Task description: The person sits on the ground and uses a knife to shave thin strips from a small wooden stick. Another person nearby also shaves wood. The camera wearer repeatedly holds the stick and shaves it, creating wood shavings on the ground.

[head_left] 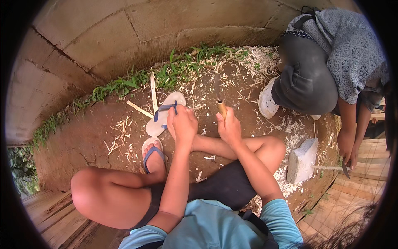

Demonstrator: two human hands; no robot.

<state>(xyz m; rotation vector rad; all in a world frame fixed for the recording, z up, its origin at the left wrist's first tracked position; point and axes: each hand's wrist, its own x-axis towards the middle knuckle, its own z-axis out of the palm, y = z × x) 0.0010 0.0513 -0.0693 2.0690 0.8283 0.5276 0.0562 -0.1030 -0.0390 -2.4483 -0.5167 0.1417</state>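
Note:
My right hand (230, 128) is closed around the wooden handle (222, 108) of a knife. Its dark, narrow blade (217, 88) points away from me. Left of it, my left hand (183, 123) has its fingers curled in, over the edge of a pale flip-flop (168, 101) with blue straps. Whatever those fingers hold, if anything, is hidden. The flip-flop has no foot on it. My other foot (156, 157) wears a matching flip-flop, nearer to me.
Wood shavings (261, 62) and two pale wood strips (154, 91) lie on the dirt. Grass lines the block wall (166, 20). At right a co-worker (352, 50) bends over, holding a curved blade (345, 170) by a pale stick, beside a stone block (302, 159) and wooden slats (369, 178).

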